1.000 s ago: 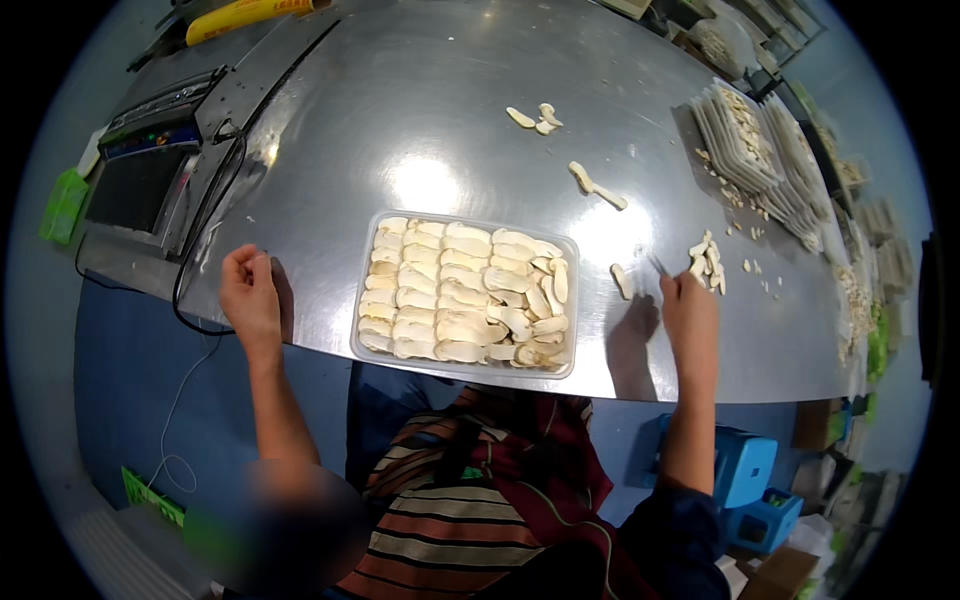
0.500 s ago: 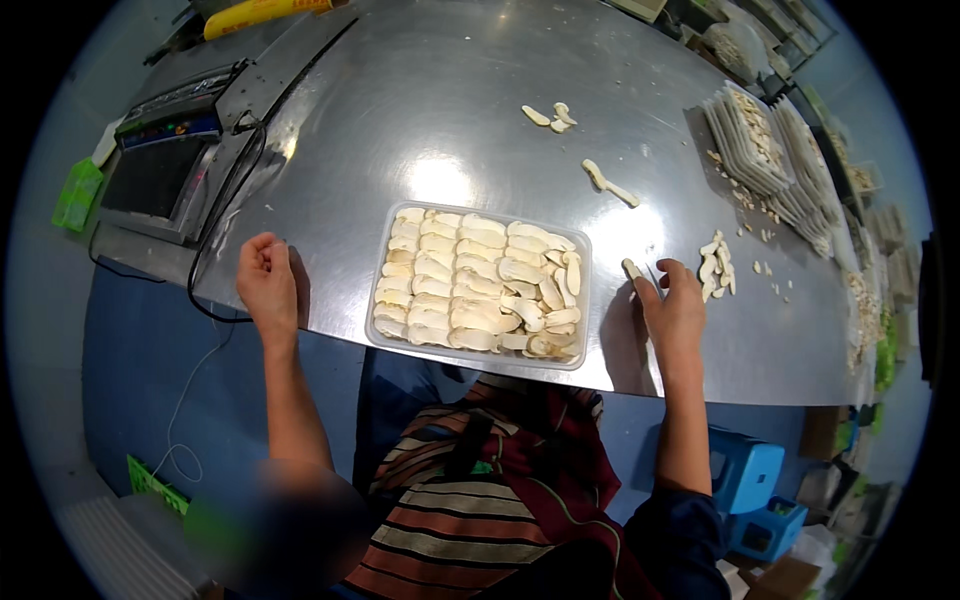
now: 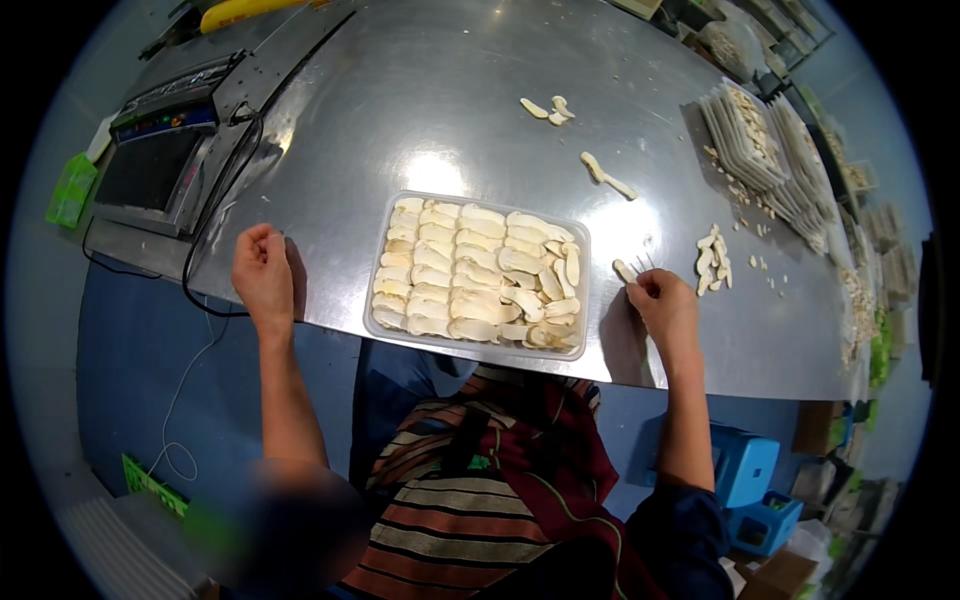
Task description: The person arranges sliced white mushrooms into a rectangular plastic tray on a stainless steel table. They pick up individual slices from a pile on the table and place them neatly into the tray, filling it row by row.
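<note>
A clear plastic tray (image 3: 375, 322) lies at the table's near edge, filled with pale sliced mushrooms (image 3: 432, 275) laid in overlapping columns; the right column is less even. To its right, my right hand (image 3: 668, 312) is closed, pinching a small mushroom slice (image 3: 625, 271) at the fingertips. Thin shiny lines show beside those fingers; I cannot make out what they are. Left of the tray, my left hand (image 3: 262, 278) rests at the table edge, fingers curled, with nothing seen in it. A small pile of mushroom slices (image 3: 713, 260) lies beyond my right hand.
Loose slices (image 3: 608, 177) lie behind the tray. Stacked clear trays (image 3: 745, 140) with mushroom bits stand at the far right of the metal table (image 3: 400, 120). A scale-like device (image 3: 150, 170) with a black cable (image 3: 212, 225) sits left. Blue stools (image 3: 745, 465) stand below right.
My right hand has shifted slightly, its fingers drawn closer together round the slice. My left hand stays curled in nearly the same place. The whole view has shifted a little.
</note>
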Demonstrator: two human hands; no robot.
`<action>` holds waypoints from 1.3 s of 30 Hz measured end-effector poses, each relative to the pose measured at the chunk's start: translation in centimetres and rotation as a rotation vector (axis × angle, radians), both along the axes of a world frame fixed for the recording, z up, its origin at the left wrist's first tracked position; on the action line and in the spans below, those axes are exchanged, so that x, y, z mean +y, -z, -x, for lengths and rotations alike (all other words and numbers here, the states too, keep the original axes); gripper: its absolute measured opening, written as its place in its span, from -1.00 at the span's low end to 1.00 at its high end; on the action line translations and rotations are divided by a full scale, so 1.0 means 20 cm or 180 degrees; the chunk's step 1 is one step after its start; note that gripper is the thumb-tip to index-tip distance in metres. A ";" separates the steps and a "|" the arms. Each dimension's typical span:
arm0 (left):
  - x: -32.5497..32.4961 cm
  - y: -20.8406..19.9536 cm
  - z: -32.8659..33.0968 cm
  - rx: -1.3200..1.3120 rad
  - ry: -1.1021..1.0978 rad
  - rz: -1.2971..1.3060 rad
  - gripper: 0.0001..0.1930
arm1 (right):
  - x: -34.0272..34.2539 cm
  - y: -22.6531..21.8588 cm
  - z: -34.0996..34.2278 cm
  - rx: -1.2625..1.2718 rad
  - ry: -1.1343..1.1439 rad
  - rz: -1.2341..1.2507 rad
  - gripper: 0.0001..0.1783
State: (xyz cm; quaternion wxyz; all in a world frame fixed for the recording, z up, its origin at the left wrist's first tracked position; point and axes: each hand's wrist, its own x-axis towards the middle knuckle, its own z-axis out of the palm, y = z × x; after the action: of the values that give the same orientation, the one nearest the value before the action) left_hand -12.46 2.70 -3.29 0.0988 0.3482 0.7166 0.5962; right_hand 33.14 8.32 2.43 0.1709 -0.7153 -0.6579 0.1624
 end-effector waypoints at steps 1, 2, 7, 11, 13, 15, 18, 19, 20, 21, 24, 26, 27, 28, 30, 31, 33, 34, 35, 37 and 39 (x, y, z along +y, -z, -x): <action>0.00 -0.01 0.00 0.0022 -0.0023 0.0047 -0.86 | 0.00 0.01 -0.01 0.0022 -0.0033 -0.0026 -0.77; 0.00 -0.01 0.00 -0.0046 0.0018 -0.0007 -0.87 | 0.00 0.02 -0.01 0.0044 -0.0067 -0.0053 -0.77; 0.00 -0.01 -0.01 0.0016 0.0062 -0.0051 -0.86 | -0.03 -0.03 0.04 0.0947 0.0015 0.0087 -0.80; 0.00 -0.01 -0.01 0.0144 0.0001 -0.0020 -0.86 | -0.15 -0.10 0.25 0.0868 -0.1176 -0.0769 -0.80; 0.00 0.00 0.00 0.0060 0.0000 -0.0035 -0.86 | -0.18 -0.15 0.37 0.0471 -0.1676 -0.0988 -0.81; -0.01 0.00 0.00 0.0002 0.0002 0.0008 -0.85 | -0.19 -0.14 0.43 0.0297 -0.1719 -0.1010 -0.82; 0.00 -0.01 -0.01 -0.0068 0.0021 0.0013 -0.85 | -0.17 -0.11 0.45 0.0026 -0.1705 -0.1060 -0.84; 0.00 -0.01 -0.01 -0.0077 0.0015 0.0015 -0.84 | -0.17 -0.11 0.46 -0.0014 -0.1704 -0.1009 -0.84; 0.00 -0.02 -0.01 -0.0050 -0.0016 0.0031 -0.85 | -0.17 -0.11 0.46 -0.0054 -0.1701 -0.0958 -0.84; -0.01 -0.03 -0.02 -0.0022 -0.0044 0.0047 -0.85 | -0.16 -0.11 0.46 -0.0094 -0.1698 -0.0908 -0.85; 0.00 -0.02 -0.02 -0.0048 -0.0065 0.0065 -0.85 | -0.15 -0.10 0.46 -0.0079 -0.1735 -0.1035 -0.85; 0.00 -0.02 -0.02 -0.0072 -0.0050 0.0048 -0.85 | -0.15 -0.10 0.47 -0.0108 -0.1728 -0.0923 -0.85; 0.00 -0.01 -0.02 -0.0078 -0.0029 0.0030 -0.86 | -0.15 -0.11 0.47 -0.0123 -0.1725 -0.0867 -0.85; 0.00 -0.01 -0.02 -0.0081 -0.0007 0.0011 -0.86 | -0.15 -0.11 0.47 -0.0134 -0.1721 -0.0855 -0.85; -0.01 -0.01 -0.02 -0.0048 0.0010 -0.0036 -0.86 | -0.15 -0.10 0.48 -0.0158 -0.1712 -0.0832 -0.85; -0.01 -0.01 -0.02 -0.0029 0.0017 -0.0056 -0.86 | -0.14 -0.10 0.48 -0.0166 -0.1709 -0.0813 -0.85; -0.01 -0.02 -0.02 -0.0062 0.0031 -0.0069 -0.86 | -0.14 -0.10 0.48 -0.0182 -0.1699 -0.0776 -0.85; -0.01 -0.02 -0.02 -0.0076 0.0038 -0.0076 -0.86 | -0.14 -0.11 0.49 -0.0179 -0.1699 -0.0770 -0.85; -0.01 -0.02 -0.02 -0.0074 0.0039 -0.0072 -0.87 | -0.14 -0.11 0.49 -0.0176 -0.1699 -0.0764 -0.85; -0.01 -0.02 -0.02 -0.0073 0.0043 -0.0066 -0.87 | -0.14 -0.11 0.49 -0.0168 -0.1696 -0.0758 -0.85; -0.01 -0.01 -0.02 -0.0053 0.0041 -0.0048 -0.87 | -0.14 -0.10 0.50 -0.0161 -0.1690 -0.0757 -0.85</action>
State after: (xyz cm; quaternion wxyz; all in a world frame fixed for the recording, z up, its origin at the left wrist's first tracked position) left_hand -12.10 2.54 -3.04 0.1059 0.3486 0.7090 0.6038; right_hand 23.22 5.59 4.41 0.1886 -0.4968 -0.8406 0.1053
